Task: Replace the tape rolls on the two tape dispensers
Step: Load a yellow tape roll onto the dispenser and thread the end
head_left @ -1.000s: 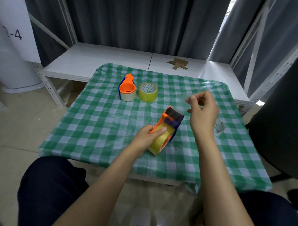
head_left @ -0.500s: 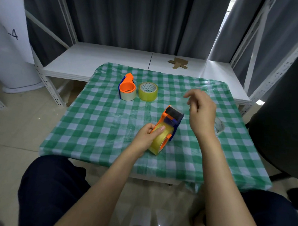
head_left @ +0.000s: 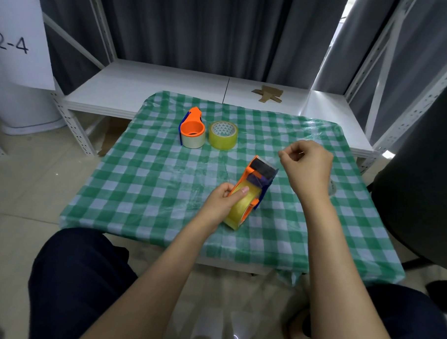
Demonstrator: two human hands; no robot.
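Observation:
An orange and blue tape dispenser [head_left: 260,173] lies tilted on the green checked tablecloth [head_left: 145,181], with a yellow tape roll [head_left: 237,213] seated in it. My left hand [head_left: 221,200] grips that roll and the dispenser's frame. My right hand [head_left: 307,170] hovers just right of the dispenser head, thumb and forefinger pinched; a faint clear strip of tape seems to run from the head to them. A second orange dispenser [head_left: 192,128] with a whitish roll stands at the back. Beside it sits a loose yellow roll [head_left: 222,136].
A pale ring-shaped thing [head_left: 331,187] peeks out behind my right wrist. A white shelf [head_left: 149,86] with a cardboard scrap [head_left: 268,94] runs behind the table. A black chair [head_left: 421,178] stands at the right, a "2-4" sign [head_left: 15,39] at the left.
My right hand dipped toward the dispenser head, then came back up and to the right with its fingers pinched. My left hand has kept its hold on the dispenser.

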